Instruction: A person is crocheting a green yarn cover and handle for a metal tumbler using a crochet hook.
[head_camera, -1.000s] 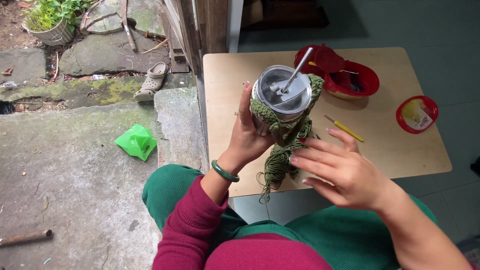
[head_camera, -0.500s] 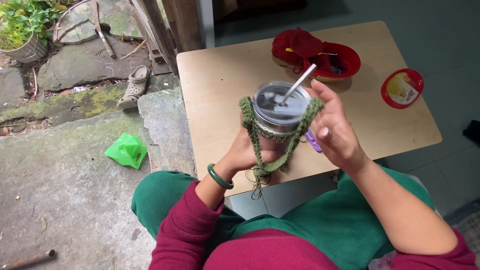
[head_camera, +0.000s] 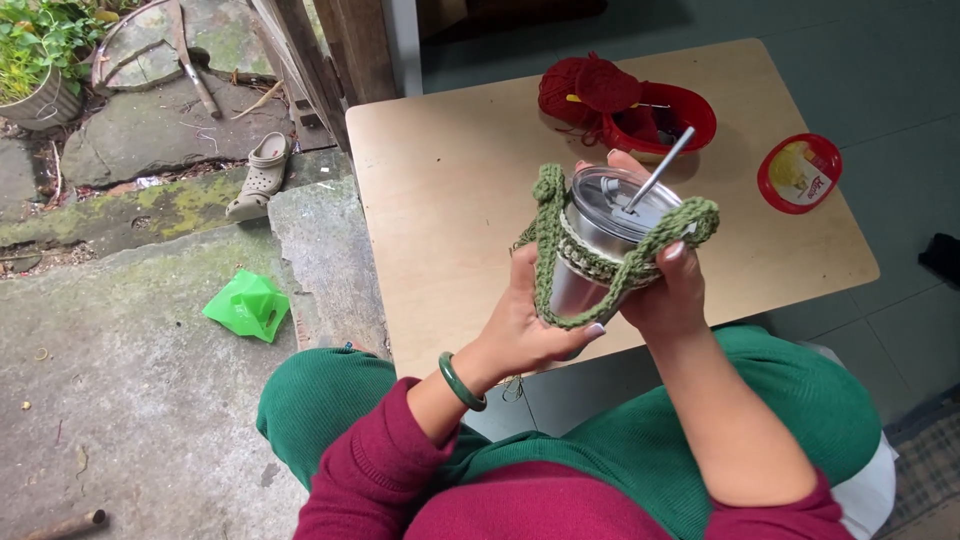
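Both hands now cradle the steel tumbler: left hand clamped beneath, right hand apparently pinching the green crocheted strap; keeping the tumbler upright helps.

We see a silver metal tumbler in an olive-green crochet holder, pale wood table, red yarn in a red bowl far, red-rimmed yellow lid right, bright green bag left.
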